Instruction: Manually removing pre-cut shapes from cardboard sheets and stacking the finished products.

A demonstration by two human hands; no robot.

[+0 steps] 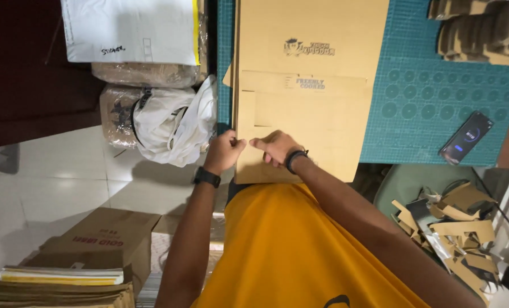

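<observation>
The flat cardboard box blank point(306, 85) is the biggest thing before me: tan, die-cut, with slots and fold lines, dark printing near its middle and far half. It lies on the green cutting mat point(425, 97) that covers the bench, running from my hands toward 12 o'clock, its near edge hanging past the mat toward my yellow shirt point(300, 251).

The mat carries a grid and rows of printed circles. At 2 o'clock on it lies a dark phone point(466, 137) with a lit screen, well apart from the blank. At 1 o'clock, stacked cardboard pieces point(482, 31) sit at the mat's far corner. Beyond the bench edge at 4 o'clock is a heap of cardboard scraps point(454, 228). At 10 o'clock, off the bench, are a white cloth bag point(174, 122), wrapped bundles point(146, 74) and a white mailer point(129, 28), above pale tiled floor point(55, 182). At 8 o'clock stands a brown carton point(109, 236) with a pile of flat sheets point(60, 282) beside it.

My left hand point(223, 151), a black band at its wrist, is curled with fingers closed at the blank's left near edge, pinching it. My right hand point(277, 148), also banded, is bent down with fingers pressed on the blank just beside the left. The open mat lies to the right, between blank and phone.
</observation>
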